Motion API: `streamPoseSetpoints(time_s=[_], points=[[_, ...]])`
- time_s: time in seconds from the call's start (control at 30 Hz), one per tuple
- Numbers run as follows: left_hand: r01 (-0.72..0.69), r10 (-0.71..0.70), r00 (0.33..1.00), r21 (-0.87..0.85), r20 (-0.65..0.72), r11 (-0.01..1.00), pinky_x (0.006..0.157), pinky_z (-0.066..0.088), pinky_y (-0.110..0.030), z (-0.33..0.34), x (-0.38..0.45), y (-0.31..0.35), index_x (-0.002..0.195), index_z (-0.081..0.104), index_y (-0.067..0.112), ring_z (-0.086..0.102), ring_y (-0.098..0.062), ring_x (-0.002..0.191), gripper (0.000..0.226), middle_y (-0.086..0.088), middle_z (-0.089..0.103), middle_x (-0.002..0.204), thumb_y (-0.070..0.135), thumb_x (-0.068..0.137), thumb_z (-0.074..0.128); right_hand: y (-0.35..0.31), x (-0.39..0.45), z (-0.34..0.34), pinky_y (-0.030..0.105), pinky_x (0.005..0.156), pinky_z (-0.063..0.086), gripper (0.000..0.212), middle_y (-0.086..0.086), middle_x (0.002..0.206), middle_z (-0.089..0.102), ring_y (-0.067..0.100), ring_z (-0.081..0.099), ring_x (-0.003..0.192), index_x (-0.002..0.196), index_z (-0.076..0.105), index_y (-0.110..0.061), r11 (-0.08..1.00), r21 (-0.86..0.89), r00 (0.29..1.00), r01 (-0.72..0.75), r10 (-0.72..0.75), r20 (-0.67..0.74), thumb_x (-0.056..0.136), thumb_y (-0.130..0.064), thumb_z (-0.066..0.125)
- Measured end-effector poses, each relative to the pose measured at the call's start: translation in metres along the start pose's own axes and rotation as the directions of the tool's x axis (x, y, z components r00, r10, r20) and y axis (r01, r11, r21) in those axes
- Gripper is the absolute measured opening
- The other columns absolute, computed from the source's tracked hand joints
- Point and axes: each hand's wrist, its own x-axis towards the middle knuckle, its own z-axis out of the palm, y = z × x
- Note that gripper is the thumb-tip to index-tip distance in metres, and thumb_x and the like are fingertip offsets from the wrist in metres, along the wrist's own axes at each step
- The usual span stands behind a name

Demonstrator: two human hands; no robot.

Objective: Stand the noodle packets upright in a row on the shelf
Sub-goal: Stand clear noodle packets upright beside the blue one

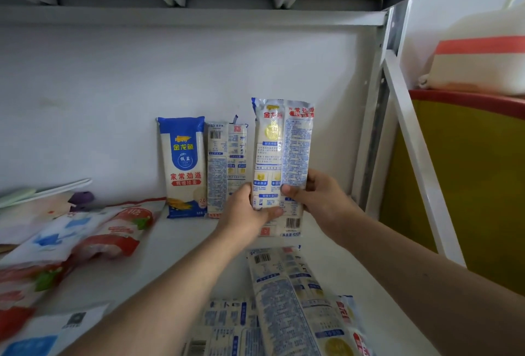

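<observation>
Two noodle packets stand upright against the back wall of the white shelf (181, 245): a blue-topped one (183, 168) facing front and, touching its right side, one (224, 165) showing its printed back. I hold a third packet (284, 151) upright, its back toward me, just right of those two and a little above the shelf. My left hand (247, 213) grips its lower left edge; my right hand (318, 199) grips its lower right edge. Several more packets (287, 299) lie flat at the shelf's front.
Red-and-white and blue-and-white bags (93, 236) lie piled on the shelf's left side. A metal shelf post (377, 117) stands to the right. Beyond it are a yellow panel (468, 185) and a white sack (480, 66). The upper shelf (193, 14) is close overhead.
</observation>
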Motion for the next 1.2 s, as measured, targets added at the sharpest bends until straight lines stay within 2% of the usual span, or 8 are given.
streamPoseSetpoints(time_s=[0.07, 0.2, 0.33, 0.4, 0.5, 0.6, 0.83, 1.2], points=[[-0.006, 0.007, 0.999, 0.03, -0.045, 1.0, 0.079, 0.055, -0.029, 0.0, 0.008, -0.01, 0.117, 0.059, 0.021, 0.067, -0.009, 0.093, 0.042, 0.006, 0.071, 0.106, 0.02, 0.08, 0.081, 0.008, 0.013, 0.007, 0.047, 0.091, 0.061, 0.026, 0.007, 0.107, 0.08, 0.025, 0.076, 0.1, 0.114, 0.071, -0.01, 1.0, 0.025, 1.0, 0.003, -0.003, -0.018, 0.088, -0.007, 0.075], [-0.068, 0.091, 0.985, 0.155, -0.145, 0.986, 0.073, 0.05, -0.017, 0.005, 0.022, -0.028, 0.123, 0.056, 0.023, 0.065, -0.007, 0.094, 0.045, 0.006, 0.068, 0.112, 0.016, 0.084, 0.077, 0.025, 0.038, 0.012, 0.046, 0.09, 0.061, 0.028, 0.009, 0.108, 0.079, 0.027, 0.076, 0.101, 0.115, 0.071, -0.008, 1.0, 0.019, 0.999, -0.002, 0.002, -0.033, 0.088, -0.005, 0.075], [-0.098, 0.149, 0.968, 0.237, -0.204, 0.966, 0.09, 0.058, -0.037, 0.016, 0.034, -0.042, 0.142, 0.035, 0.032, 0.063, -0.011, 0.111, 0.065, 0.007, 0.062, 0.126, 0.012, 0.09, 0.068, 0.037, 0.067, 0.012, 0.044, 0.087, 0.061, 0.027, 0.01, 0.108, 0.079, 0.026, 0.076, 0.098, 0.115, 0.072, -0.009, 1.0, -0.011, 0.999, -0.008, 0.007, -0.05, 0.088, -0.004, 0.075], [-0.124, 0.182, 0.963, 0.271, -0.198, 0.954, 0.094, 0.056, -0.039, 0.018, 0.041, -0.045, 0.149, 0.023, 0.035, 0.059, -0.012, 0.114, 0.073, 0.005, 0.057, 0.134, 0.011, 0.093, 0.062, 0.041, 0.082, 0.014, 0.044, 0.086, 0.062, 0.026, 0.01, 0.107, 0.079, 0.026, 0.076, 0.096, 0.113, 0.072, -0.01, 1.0, -0.01, 0.998, -0.009, 0.008, -0.059, 0.088, -0.004, 0.075], [-0.161, 0.215, 0.967, 0.323, -0.14, 0.933, 0.089, 0.048, -0.028, 0.021, 0.051, -0.047, 0.156, 0.009, 0.033, 0.055, -0.011, 0.112, 0.086, 0.002, 0.048, 0.14, 0.011, 0.092, 0.062, 0.046, 0.101, 0.015, 0.048, 0.087, 0.061, 0.023, 0.01, 0.105, 0.079, 0.029, 0.076, 0.097, 0.11, 0.073, -0.011, 1.0, -0.009, 0.997, -0.027, 0.026, -0.067, 0.088, -0.003, 0.075], [-0.172, 0.219, 0.971, 0.36, -0.095, 0.917, 0.088, 0.045, -0.029, 0.024, 0.06, -0.05, 0.158, 0.0, 0.031, 0.053, -0.016, 0.117, 0.093, -0.002, 0.042, 0.145, 0.011, 0.091, 0.062, 0.048, 0.109, 0.016, 0.042, 0.081, 0.062, 0.018, 0.009, 0.105, 0.079, 0.028, 0.076, 0.098, 0.105, 0.072, -0.014, 0.999, -0.03, 0.998, -0.033, 0.032, -0.046, 0.091, -0.003, 0.072], [-0.161, 0.199, 0.979, 0.427, -0.044, 0.89, 0.104, 0.048, -0.041, 0.034, 0.069, -0.062, 0.158, -0.005, 0.029, 0.04, -0.023, 0.133, 0.094, -0.002, 0.02, 0.157, 0.009, 0.091, 0.058, 0.056, 0.118, 0.014, 0.03, 0.068, 0.061, 0.015, 0.009, 0.103, 0.079, 0.023, 0.076, 0.089, 0.105, 0.071, -0.017, 0.998, -0.023, 0.998, -0.052, 0.051, -0.041, 0.093, -0.007, 0.071], [-0.107, 0.183, 0.98, 0.585, -0.072, 0.804, 0.096, 0.047, -0.035, 0.035, 0.072, -0.068, 0.158, -0.006, 0.031, 0.039, -0.02, 0.116, 0.095, -0.003, 0.026, 0.138, 0.025, 0.091, 0.061, 0.059, 0.131, 0.016, 0.034, 0.075, 0.06, 0.026, 0.009, 0.107, 0.076, 0.024, 0.073, 0.093, 0.119, 0.069, -0.01, 0.992, -0.086, 0.995, -0.092, 0.089, -0.038, 0.094, -0.011, 0.071]])
